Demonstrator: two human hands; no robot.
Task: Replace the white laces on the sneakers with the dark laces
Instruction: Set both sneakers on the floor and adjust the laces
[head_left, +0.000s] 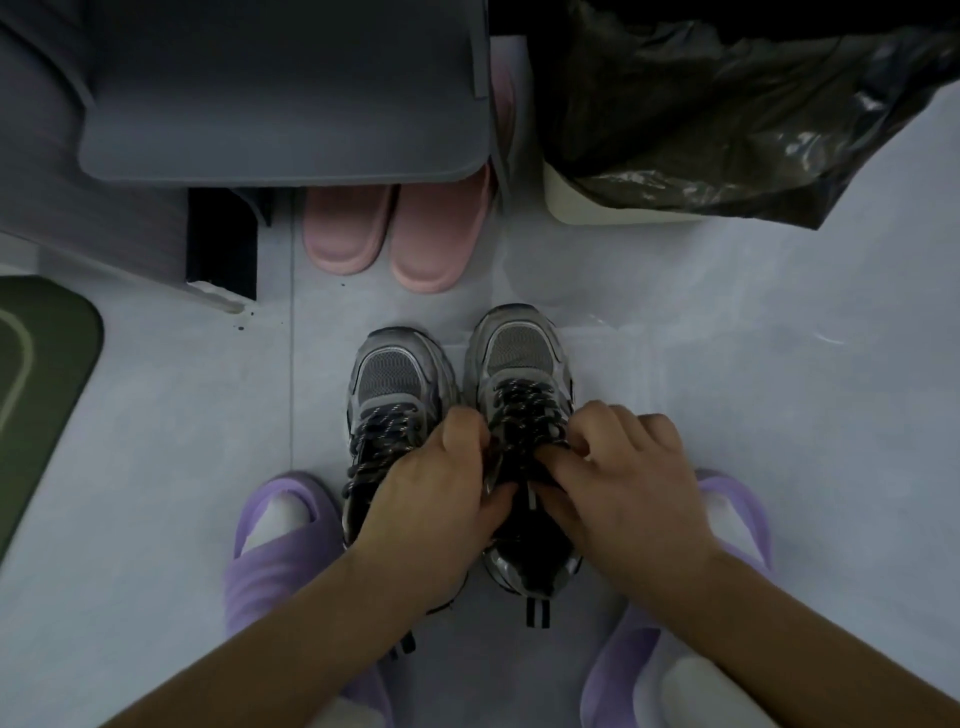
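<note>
Two grey sneakers stand side by side on the floor, toes pointing away from me. The left sneaker (392, 379) and the right sneaker (519, 353) both carry dark speckled laces (524, 405). My left hand (441, 493) and my right hand (628, 478) meet over the top of the right sneaker, fingers curled and pinching the dark lace near the upper eyelets. The lace ends are hidden under my fingers. No white laces are in view.
A pair of pink slippers (389, 234) sits just beyond the sneakers under a grey stool (285, 104). A bin with a black bag (727, 130) stands at the back right. My feet in purple slippers (275, 545) flank the sneakers. A green mat (41, 364) lies left.
</note>
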